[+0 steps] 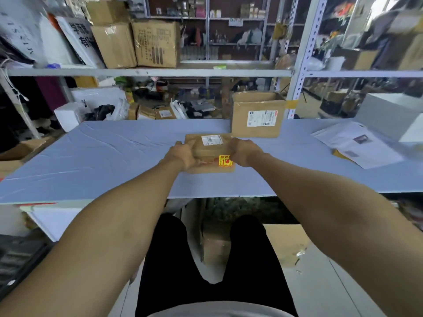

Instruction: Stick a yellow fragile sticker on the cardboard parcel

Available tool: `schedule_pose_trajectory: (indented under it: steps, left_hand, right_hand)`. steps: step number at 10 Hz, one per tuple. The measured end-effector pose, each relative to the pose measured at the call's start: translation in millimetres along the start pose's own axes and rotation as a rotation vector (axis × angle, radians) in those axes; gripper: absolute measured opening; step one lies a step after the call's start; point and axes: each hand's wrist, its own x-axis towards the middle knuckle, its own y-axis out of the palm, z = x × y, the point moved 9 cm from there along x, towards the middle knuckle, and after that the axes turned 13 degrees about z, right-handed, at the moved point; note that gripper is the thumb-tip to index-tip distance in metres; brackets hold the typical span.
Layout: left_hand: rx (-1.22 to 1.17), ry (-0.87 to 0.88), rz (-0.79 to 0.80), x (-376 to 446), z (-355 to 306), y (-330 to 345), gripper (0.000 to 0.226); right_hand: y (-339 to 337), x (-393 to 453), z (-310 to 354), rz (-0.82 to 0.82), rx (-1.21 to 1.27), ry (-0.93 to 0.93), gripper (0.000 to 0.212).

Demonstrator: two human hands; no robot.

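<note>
A flat brown cardboard parcel [209, 150] lies on the blue-grey table [114, 156] in front of me. A white shipping label [212, 140] sits on its far top face. A yellow fragile sticker [225, 161] with red marks is stuck near its front right corner. My left hand [182, 154] grips the parcel's left side. My right hand [243, 151] grips its right side, just beside the sticker. Both arms are stretched forward.
A taller cardboard box [257, 114] with a white label stands just behind the parcel to the right. Printed papers [357, 144] lie at the table's right. Metal shelving [146, 72] with boxes rises behind. My legs are below the table edge.
</note>
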Motion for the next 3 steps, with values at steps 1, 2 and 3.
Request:
schedule_pose_trajectory:
  steps: [1, 2, 3]
  left_hand:
    - [0.179, -0.02, 0.009, -15, -3, -2, 0.08]
    - [0.257, -0.038, 0.032, -27, 0, -5, 0.068]
    - [0.255, -0.038, 0.031, -38, 2, -13, 0.069]
  right_hand:
    - [-3, -11, 8, -0.021, -0.01, 0.005, 0.057]
    - [0, -20, 19, -0.032, 0.027, -0.007, 0.047]
    - [-12, -31, 34, -0.067, 0.061, -0.022, 0.04]
